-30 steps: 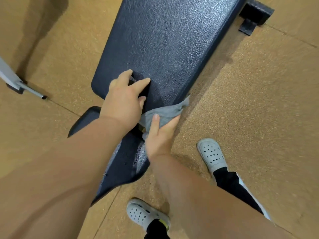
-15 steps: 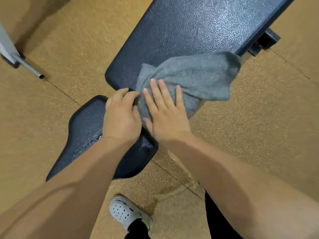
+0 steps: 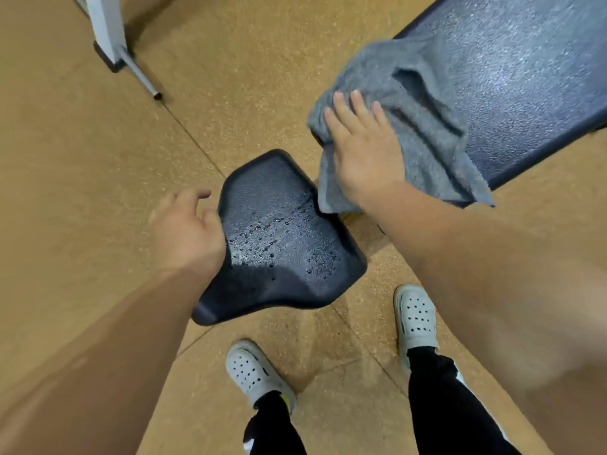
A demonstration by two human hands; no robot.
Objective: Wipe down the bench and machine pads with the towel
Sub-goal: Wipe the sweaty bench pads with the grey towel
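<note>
1. Your right hand (image 3: 359,159) lay flat, fingers spread, pressing the grey towel (image 3: 407,126) against the near end of the long bench pad (image 3: 525,77) in the upper right of the frame.
2. The towel spread out from under your palm toward the upper right, bunched into folds, with one corner hanging over the pad's lower edge.
3. Your left hand (image 3: 189,231) was at centre left, clear of the towel, fingers loosely curled and not closed on anything, overlapping the left edge of the small seat pad (image 3: 282,244).
4. That seat pad sat at the centre of the frame, its surface dotted with water droplets, just beside the towel's lower corner.
5. Your two hands were well apart, with the seat pad between them.
6. Your white clogs (image 3: 415,316) stood on the tan floor (image 3: 82,159) at the bottom.
</note>
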